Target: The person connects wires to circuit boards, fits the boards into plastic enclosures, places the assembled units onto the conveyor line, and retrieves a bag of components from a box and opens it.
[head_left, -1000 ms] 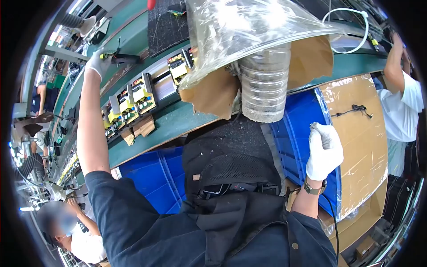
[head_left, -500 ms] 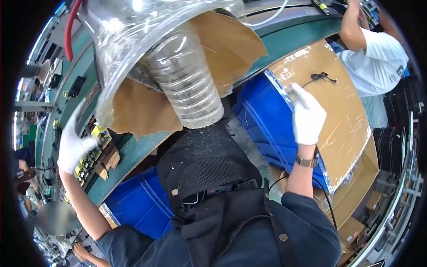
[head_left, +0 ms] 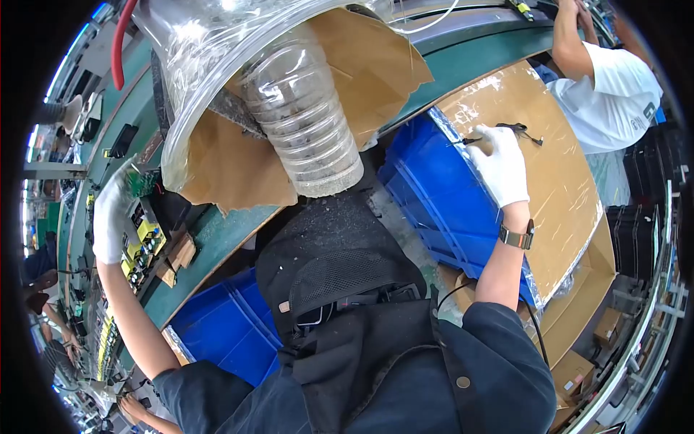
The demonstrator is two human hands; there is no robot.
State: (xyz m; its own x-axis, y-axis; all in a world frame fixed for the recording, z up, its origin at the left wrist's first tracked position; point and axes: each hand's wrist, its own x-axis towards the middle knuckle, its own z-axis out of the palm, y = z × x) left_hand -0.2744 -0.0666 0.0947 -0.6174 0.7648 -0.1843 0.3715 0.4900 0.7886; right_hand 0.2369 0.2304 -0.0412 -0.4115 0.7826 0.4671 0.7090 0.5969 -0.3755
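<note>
My left hand (head_left: pixel 110 220), in a white glove, is at the left bench edge with its fingers closed on a small green circuit board (head_left: pixel 143 182). Beside it sits a row of boards with yellow parts (head_left: pixel 148 235). My right hand (head_left: pixel 502 166), also gloved, is over a cardboard sheet (head_left: pixel 557 195). Its thumb and fingers pinch a thin black cable (head_left: pixel 519 130), whose end sticks out to the left of the fingertips. Between my hands a clear ribbed plastic bottle (head_left: pixel 311 123) hangs out of a clear plastic hood lined with brown cardboard (head_left: pixel 242 170).
Blue bins (head_left: pixel 426 188) stand below the cardboard sheet, and another blue bin (head_left: pixel 228 333) is under the green bench (head_left: pixel 206 253). A red hose (head_left: pixel 119 50) hangs at upper left. A co-worker in a white shirt (head_left: pixel 607 94) is at upper right.
My left hand has moved onto the green circuit board and closed on it. My right hand has shifted slightly and taken hold of the black cable, which has moved a little left.
</note>
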